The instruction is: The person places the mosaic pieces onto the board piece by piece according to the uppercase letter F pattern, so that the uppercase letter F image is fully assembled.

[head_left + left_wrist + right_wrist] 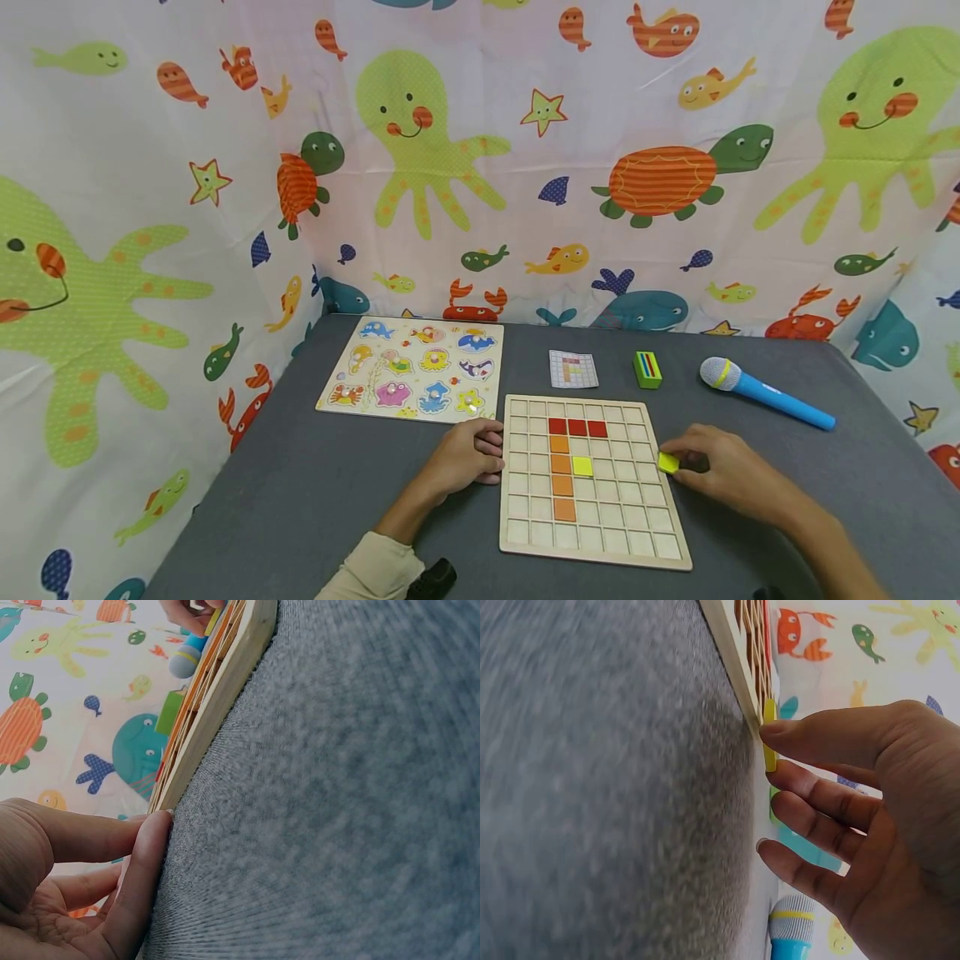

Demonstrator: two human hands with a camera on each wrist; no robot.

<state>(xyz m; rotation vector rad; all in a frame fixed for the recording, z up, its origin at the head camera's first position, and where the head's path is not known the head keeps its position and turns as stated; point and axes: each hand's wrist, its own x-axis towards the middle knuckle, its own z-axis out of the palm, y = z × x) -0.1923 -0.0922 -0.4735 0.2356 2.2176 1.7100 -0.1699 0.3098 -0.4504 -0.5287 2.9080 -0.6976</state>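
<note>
A wooden grid board (600,517) lies on the dark table, with red tiles (577,427) in a row, orange tiles (562,485) in a column beneath and one yellow tile (582,466) in a cell. My left hand (467,457) grips the board's left edge, thumb and finger meeting at the rim in the left wrist view. Just off the right edge, my right hand (723,467) pinches another yellow square tile (769,735) between thumb and index finger. The other fingers of that hand are spread and loosely bent.
Behind the board lie a small printed pattern card (573,369), a green block with coloured stripes (647,370) and a blue toy microphone (780,402). A sea-animal peg puzzle (412,367) sits at the back left. Printed cloth (480,175) walls the table.
</note>
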